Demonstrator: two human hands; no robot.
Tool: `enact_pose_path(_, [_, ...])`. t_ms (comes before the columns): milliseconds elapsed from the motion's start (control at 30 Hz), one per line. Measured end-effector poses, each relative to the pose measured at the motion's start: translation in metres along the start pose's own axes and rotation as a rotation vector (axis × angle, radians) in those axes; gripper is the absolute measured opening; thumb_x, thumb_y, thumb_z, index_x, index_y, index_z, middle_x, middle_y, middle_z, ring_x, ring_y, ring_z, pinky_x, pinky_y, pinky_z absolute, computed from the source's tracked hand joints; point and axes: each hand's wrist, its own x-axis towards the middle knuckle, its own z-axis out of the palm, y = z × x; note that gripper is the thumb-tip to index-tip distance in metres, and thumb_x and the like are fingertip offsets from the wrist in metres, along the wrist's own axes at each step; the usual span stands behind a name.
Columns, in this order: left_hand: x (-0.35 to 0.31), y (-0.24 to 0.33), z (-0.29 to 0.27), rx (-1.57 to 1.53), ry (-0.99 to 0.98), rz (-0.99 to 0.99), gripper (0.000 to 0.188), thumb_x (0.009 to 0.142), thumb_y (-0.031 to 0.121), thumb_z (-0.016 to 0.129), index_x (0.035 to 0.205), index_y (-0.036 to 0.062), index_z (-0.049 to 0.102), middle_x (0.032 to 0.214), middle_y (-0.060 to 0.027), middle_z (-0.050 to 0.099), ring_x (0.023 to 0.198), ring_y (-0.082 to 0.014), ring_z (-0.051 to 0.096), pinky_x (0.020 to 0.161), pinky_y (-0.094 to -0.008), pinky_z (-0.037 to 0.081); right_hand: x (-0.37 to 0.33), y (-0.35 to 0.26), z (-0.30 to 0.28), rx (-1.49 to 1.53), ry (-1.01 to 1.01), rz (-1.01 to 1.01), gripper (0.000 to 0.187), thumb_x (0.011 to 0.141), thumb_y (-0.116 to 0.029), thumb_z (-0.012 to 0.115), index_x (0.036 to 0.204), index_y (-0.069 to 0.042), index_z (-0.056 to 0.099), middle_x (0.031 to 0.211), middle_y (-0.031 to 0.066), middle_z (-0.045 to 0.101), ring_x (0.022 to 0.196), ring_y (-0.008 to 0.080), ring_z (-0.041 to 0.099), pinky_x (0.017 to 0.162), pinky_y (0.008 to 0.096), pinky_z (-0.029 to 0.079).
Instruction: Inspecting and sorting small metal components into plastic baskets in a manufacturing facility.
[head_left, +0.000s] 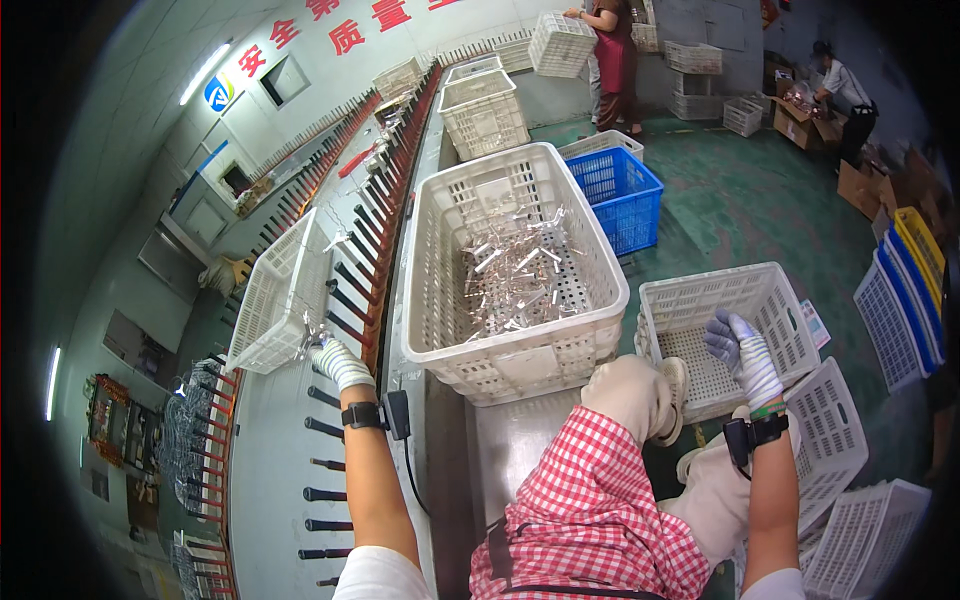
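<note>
My left hand [340, 364], in a striped, grey-fingered glove, is at the near corner of a tilted white basket [268, 300] beside the row of dark pegs. Small shiny metal pieces [314, 336] lie at its fingertips; the fingers look closed, but their grip is partly hidden. My right hand [742, 350], gloved alike, hangs over a low white crate [735, 285] with its fingers loosely apart and nothing in them. Between the two hands stands a large white crate [515, 350] holding a loose heap of small metal parts [515, 270].
Long racks of dark-handled pegs [345, 290] run along the left. More white crates [485, 105] and a blue crate [620, 200] stand ahead. Stacked baskets [900, 300] are at right. One person [612, 60] holds a crate; another [845, 95] bends over cardboard boxes.
</note>
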Motion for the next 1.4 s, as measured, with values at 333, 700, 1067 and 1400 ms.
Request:
enact_pose_path(333, [0.0, 0.066, 0.001, -0.322, -0.095, 0.058, 0.024, 0.09, 0.014, 0.052, 0.113, 0.0056, 0.052, 0.1, -0.0091, 0.06, 0.08, -0.0177, 0.054, 0.073, -0.0289, 0.046, 0.004, 0.002, 0.008, 0.0, -0.009, 0.014, 0.04, 0.086, -0.033, 0.058, 0.11, -0.002, 0.052, 0.091, 0.0076, 0.06, 0.079, 0.0177, 0.059, 0.073, 0.031, 0.05])
enact_pose_path(700, [0.029, -0.003, 0.063, -0.279, -0.136, 0.03, 0.023, 0.087, 0.02, 0.057, 0.104, 0.0046, 0.055, 0.077, -0.004, 0.058, 0.059, -0.015, 0.049, 0.053, -0.0315, 0.041, -0.002, -0.001, 0.01, -0.012, 0.012, 0.009, 0.043, 0.086, -0.033, 0.058, 0.112, -0.001, 0.05, 0.09, 0.008, 0.059, 0.081, 0.0179, 0.059, 0.076, 0.0315, 0.05])
enact_pose_path(1067, [0.09, -0.027, 0.005, 0.064, -0.052, 0.131, 0.031, 0.088, 0.028, 0.054, 0.104, 0.0021, 0.06, 0.09, -0.0102, 0.064, 0.071, -0.0205, 0.06, 0.064, -0.0324, 0.049, 0.005, 0.007, 0.023, 0.009, -0.037, 0.029, 0.04, 0.086, -0.032, 0.058, 0.109, -0.001, 0.051, 0.088, 0.007, 0.06, 0.078, 0.0167, 0.059, 0.073, 0.0305, 0.05])
enact_pose_path(1400, [0.033, 0.041, 0.045, -0.225, -0.236, 0.04, 0.025, 0.082, 0.022, 0.06, 0.093, 0.0003, 0.064, 0.087, -0.008, 0.063, 0.069, -0.019, 0.054, 0.065, -0.0329, 0.045, -0.001, 0.0, 0.006, -0.003, 0.0, 0.007, 0.041, 0.085, -0.031, 0.059, 0.111, 0.0, 0.052, 0.09, 0.008, 0.06, 0.079, 0.0177, 0.06, 0.073, 0.0301, 0.051])
